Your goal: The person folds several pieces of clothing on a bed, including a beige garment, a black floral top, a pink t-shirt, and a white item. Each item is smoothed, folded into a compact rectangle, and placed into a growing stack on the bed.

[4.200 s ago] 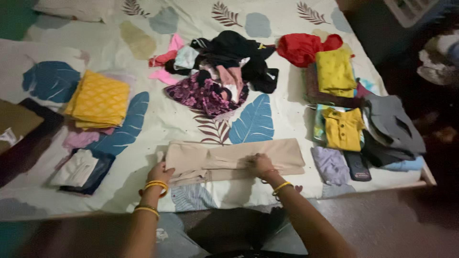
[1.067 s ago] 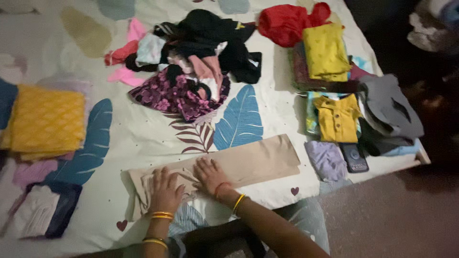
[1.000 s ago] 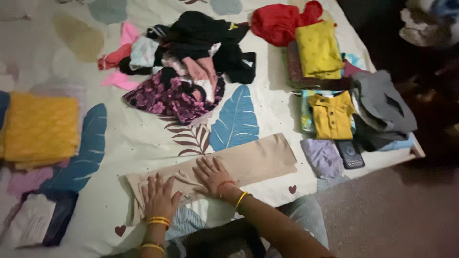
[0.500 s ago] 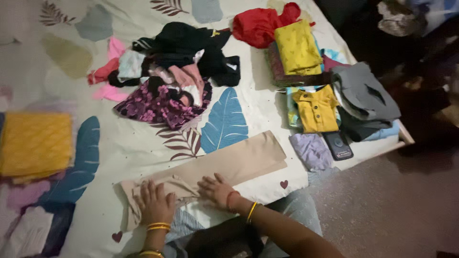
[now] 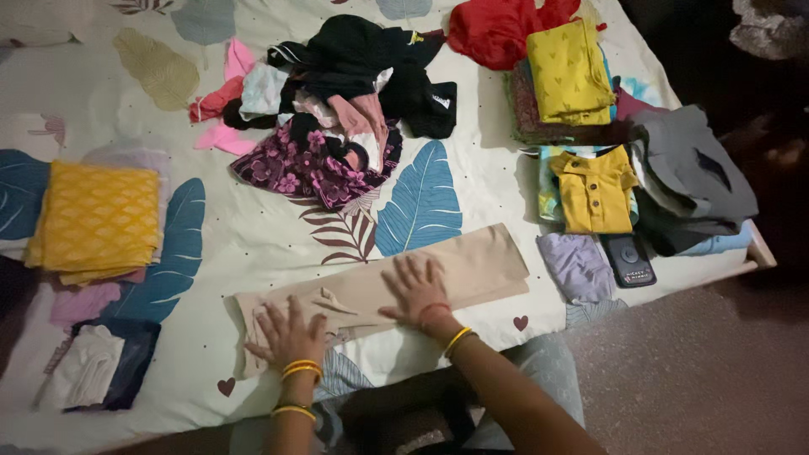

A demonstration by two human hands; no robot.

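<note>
A long beige garment (image 5: 472, 263) lies folded lengthwise on the leaf-print bedsheet (image 5: 253, 232), near the bed's front edge. My left hand (image 5: 286, 333) rests flat on its left end, fingers spread. Flat on the garment's middle lies my right hand (image 5: 415, 288), fingers spread and pointing away from me. Both wrists carry yellow bangles. Neither hand grips anything.
A heap of mixed unfolded clothes (image 5: 337, 109) sits at the bed's centre back. Folded yellow cloth (image 5: 97, 219) lies left, a white and navy piece (image 5: 97, 371) below it. At right are stacked folded garments (image 5: 590, 194), grey clothing (image 5: 691, 173), a lilac piece (image 5: 577, 265) and a dark phone (image 5: 628, 259).
My right hand has slid to the right along the beige garment, from its left part to its middle. My left hand stays pressed on the left end.
</note>
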